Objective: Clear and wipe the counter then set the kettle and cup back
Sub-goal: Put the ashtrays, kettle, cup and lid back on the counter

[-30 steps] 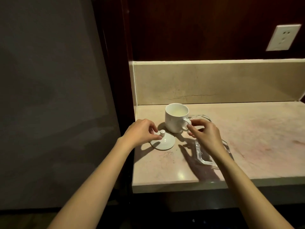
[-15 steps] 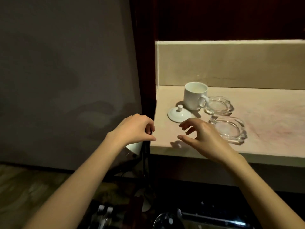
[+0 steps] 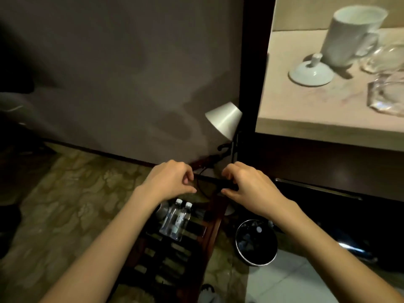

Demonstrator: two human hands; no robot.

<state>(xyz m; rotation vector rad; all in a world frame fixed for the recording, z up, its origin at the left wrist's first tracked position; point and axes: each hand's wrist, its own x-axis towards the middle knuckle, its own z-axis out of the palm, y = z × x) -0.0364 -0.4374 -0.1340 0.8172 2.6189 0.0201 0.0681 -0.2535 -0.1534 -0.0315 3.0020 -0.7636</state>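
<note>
1. two bare hands hang low in the head view, below the counter edge: the left hand and the right hand both have loosely curled fingers and seem to hold nothing. a thin dark bar runs between them, and i cannot tell whether either hand touches it.
2. the white ceramic cup with a handle stands upright on the pale marble counter, its white knobbed lid lying just beside it near the left edge. no kettle shows in this view.
3. risk, as i judge it: the lid sits close to the counter's left edge, so a careless sweep of the arm coming back up could push it off.
4. the two clear faceted glass dishes crowd the cup on the right; reaching for the cup by its handle could knock glass against china.
5. lower down, a white cone-shaped lamp shade with dark cord stands right behind the hands, so a quick lift could snag it.
6. two clear plastic water bottles with white caps lie on a dark slatted wooden rack, and a round black waste bin with a shiny rim stands near the right forearm, hemming in the floor space.
</note>
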